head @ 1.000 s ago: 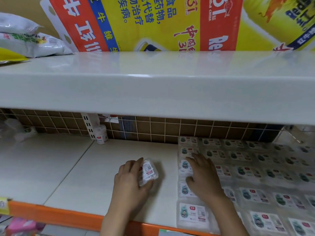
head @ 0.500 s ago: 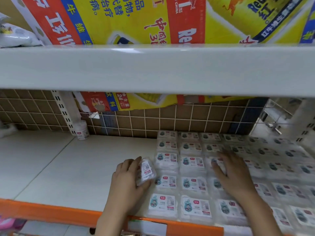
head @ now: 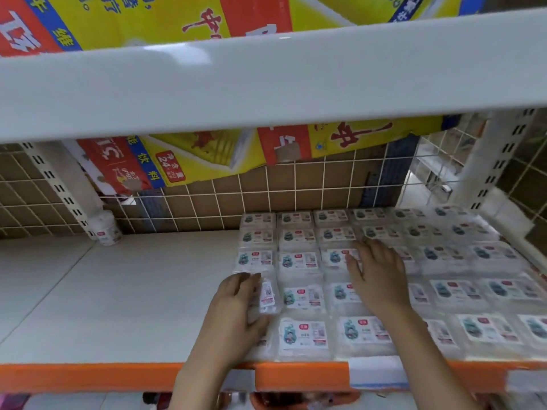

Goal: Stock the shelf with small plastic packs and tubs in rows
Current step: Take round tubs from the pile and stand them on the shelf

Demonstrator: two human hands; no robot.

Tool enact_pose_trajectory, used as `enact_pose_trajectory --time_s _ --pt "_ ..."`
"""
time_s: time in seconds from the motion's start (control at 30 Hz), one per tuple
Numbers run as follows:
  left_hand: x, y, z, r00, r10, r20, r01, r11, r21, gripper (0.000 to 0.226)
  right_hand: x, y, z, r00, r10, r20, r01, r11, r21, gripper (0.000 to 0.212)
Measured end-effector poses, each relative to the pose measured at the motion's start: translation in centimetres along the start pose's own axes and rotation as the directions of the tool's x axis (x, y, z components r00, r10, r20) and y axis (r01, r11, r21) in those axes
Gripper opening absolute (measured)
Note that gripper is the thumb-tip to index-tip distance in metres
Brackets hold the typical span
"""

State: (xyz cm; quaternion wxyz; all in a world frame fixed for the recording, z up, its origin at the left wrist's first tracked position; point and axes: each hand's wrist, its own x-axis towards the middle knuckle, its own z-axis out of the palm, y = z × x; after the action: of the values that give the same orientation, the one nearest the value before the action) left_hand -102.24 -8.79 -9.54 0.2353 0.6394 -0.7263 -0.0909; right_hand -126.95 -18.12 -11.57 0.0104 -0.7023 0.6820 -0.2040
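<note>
Several clear plastic packs (head: 305,334) with white labels lie flat in rows on the right half of the white shelf (head: 124,297). My left hand (head: 233,312) grips one more pack (head: 268,295), tilted on edge, at the left end of the rows above the second row from the front. My right hand (head: 377,276) lies flat, fingers straight, on top of the packs in the middle rows. A small white tub (head: 104,229) stands alone at the back, beside the left upright.
The upper shelf board (head: 266,81) overhangs close above. A wire grid (head: 296,184) and red-yellow cardboard back the shelf. The orange front rail (head: 88,377) runs along the near edge, with a white price tag (head: 376,372). A slotted upright (head: 497,161) stands at right.
The view has swung right and nearer. My left hand carried its pack right, up against the rows. My right hand slid right and back across the laid packs.
</note>
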Motion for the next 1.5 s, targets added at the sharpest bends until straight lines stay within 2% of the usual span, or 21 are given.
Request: enact_pose_trajectory --time_s 0.13,0.3,0.47,0.57,0.6,0.73,0.87,0.93,1.0,1.1,1.2,1.33,1.5 --pt "0.0 -0.4 0.5 1.0 0.003 0.03 -0.007 0.993 0.121 0.059 -0.1 -0.1 0.0 1.0 -0.006 -0.011 0.006 1.0 0.024 0.081" --pt "0.5 0.2 0.8 0.998 -0.011 0.069 -0.001 0.987 0.163 0.062 -0.1 0.0 -0.1 1.0 -0.031 -0.002 0.031 0.999 0.015 0.084" --pt "1.2 0.3 1.1 0.994 -0.023 0.104 0.007 0.988 0.152 0.064 -0.1 0.1 -0.1 0.999 -0.039 -0.001 0.039 0.999 0.0 0.085" --pt "1.2 0.1 0.9 0.995 -0.028 0.092 0.019 0.994 0.104 0.073 -0.1 0.1 -0.1 0.999 -0.048 0.003 0.048 0.999 -0.004 0.086" --pt "1.2 0.2 0.8 0.996 -0.028 0.089 0.02 0.996 0.085 0.079 -0.1 0.1 -0.2 0.999 -0.046 0.007 0.046 0.999 -0.003 0.083" --pt "0.9 0.2 -0.1 0.995 -0.029 0.093 0.027 0.999 0.021 0.088 -0.1 -0.1 -0.8 0.999 -0.029 0.035 0.029 1.0 -0.01 0.049" --pt "0.1 -0.8 -1.4 0.99 -0.126 0.058 0.127 0.992 -0.011 0.1 0.0 -0.7 -1.2 0.999 0.012 0.051 -0.013 1.0 0.017 0.049" --pt "-0.4 -2.1 -1.9 0.985 -0.17 0.014 0.17 0.985 -0.001 0.1 0.2 -1.6 -1.3 0.999 0.043 0.024 -0.045 0.994 0.097 0.05" --pt "-0.8 -3.9 -2.4 0.979 -0.201 -0.025 0.202 0.978 0.052 0.098 0.1 -2.9 -1.3 0.999 0.04 -0.007 -0.038 0.985 0.166 0.051" --pt "-1.6 -6.5 -3.3 0.965 -0.256 -0.059 0.262 0.958 0.117 0.093 -1.0 -6.2 -0.7 0.998 -0.044 -0.043 0.053 0.968 0.244 0.049" --pt "-2.5 -9.2 -4.5 0.95 -0.301 -0.083 0.308 0.947 0.096 0.087 -2.7 -10.6 0.3 0.991 -0.111 -0.081 0.13 0.946 0.298 0.045" --pt "-3.7 -13.3 -6.6 0.95 -0.304 -0.068 0.309 0.947 0.085 0.084 -4.5 -16.9 1.6 0.973 -0.178 -0.144 0.217 0.918 0.331 0.05" --pt "-6.0 -19.8 -10.4 0.939 -0.335 -0.079 0.341 0.938 0.064 0.082 -6.6 -25.4 3.8 0.97 -0.238 -0.055 0.243 0.915 0.322 0.049"
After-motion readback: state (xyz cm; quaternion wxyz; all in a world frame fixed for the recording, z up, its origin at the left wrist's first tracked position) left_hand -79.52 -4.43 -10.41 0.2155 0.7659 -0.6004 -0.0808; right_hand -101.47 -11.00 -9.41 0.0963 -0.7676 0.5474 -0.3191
